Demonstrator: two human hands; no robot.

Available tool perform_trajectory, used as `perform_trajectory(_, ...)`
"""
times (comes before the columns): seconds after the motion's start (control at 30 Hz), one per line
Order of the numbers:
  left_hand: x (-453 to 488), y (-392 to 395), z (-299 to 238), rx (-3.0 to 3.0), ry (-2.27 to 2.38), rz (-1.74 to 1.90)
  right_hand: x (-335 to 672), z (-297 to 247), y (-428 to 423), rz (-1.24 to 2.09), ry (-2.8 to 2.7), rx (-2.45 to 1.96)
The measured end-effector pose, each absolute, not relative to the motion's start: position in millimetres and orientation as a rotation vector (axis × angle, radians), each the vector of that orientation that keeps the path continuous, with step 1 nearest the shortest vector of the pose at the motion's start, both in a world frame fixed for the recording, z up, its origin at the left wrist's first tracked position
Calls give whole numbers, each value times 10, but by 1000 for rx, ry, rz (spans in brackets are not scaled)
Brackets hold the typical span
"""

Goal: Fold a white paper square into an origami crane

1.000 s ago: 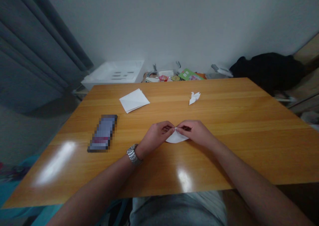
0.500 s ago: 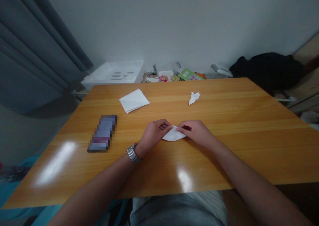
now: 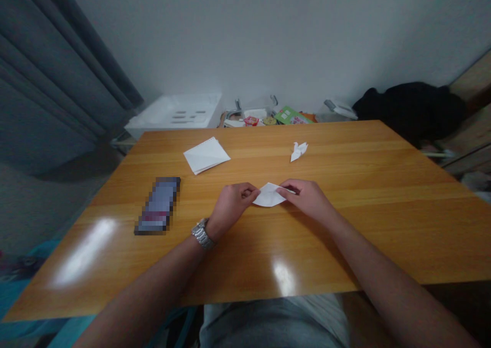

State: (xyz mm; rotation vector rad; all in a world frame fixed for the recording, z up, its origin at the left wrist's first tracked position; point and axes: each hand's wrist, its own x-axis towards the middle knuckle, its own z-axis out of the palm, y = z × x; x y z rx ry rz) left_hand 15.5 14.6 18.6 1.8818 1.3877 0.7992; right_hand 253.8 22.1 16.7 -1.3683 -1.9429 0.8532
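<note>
Between my two hands is a small piece of folded white paper (image 3: 269, 195), with a crease showing across it. My left hand (image 3: 235, 203), with a metal watch (image 3: 203, 234) on its wrist, pinches the paper's left corner between thumb and fingers. On the other side, my right hand (image 3: 305, 197) grips the right part, thumb on top and fingers behind. Past my right hand stands a white paper crane (image 3: 299, 151). A stack of white paper sheets (image 3: 207, 155) lies beyond my left hand.
A phone (image 3: 159, 205), its screen blurred, lies on the left of the wooden table (image 3: 383, 199). Behind the far edge are a white plastic tray (image 3: 180, 110), a green packet (image 3: 293, 115) and a red wrapper (image 3: 251, 121). Black cloth (image 3: 412, 107) is heaped at the back right.
My hands have moved apart, and more of the folded paper shows between them. The paper has shifted slightly away from me. The crane, stack and phone stay put.
</note>
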Motion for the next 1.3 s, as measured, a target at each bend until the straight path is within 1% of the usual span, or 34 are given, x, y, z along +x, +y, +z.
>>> perform_trajectory(0.17,153,130,194,1910,1362,794,2569,159,235,819,-1960,-1368)
perform_trajectory(0.37,196,90,186,1953,1277,855,2565,118,228,927,-2009,-1301)
perform_trajectory(0.5,201,116,133,1928,1213,811,2529,118,200,962,-2027,-1276)
perform_trajectory(0.73,186,146,113,1832,1215,843,2558,128,222,970,-1945,-1284)
perform_trajectory(1.1,176,136,119,2029,1182,756,2575,97,222,1040,-2039,-1234)
perform_trajectory(1.3,180,137,100,1959,1173,791,2529,96,210,1025,-1939,-1230)
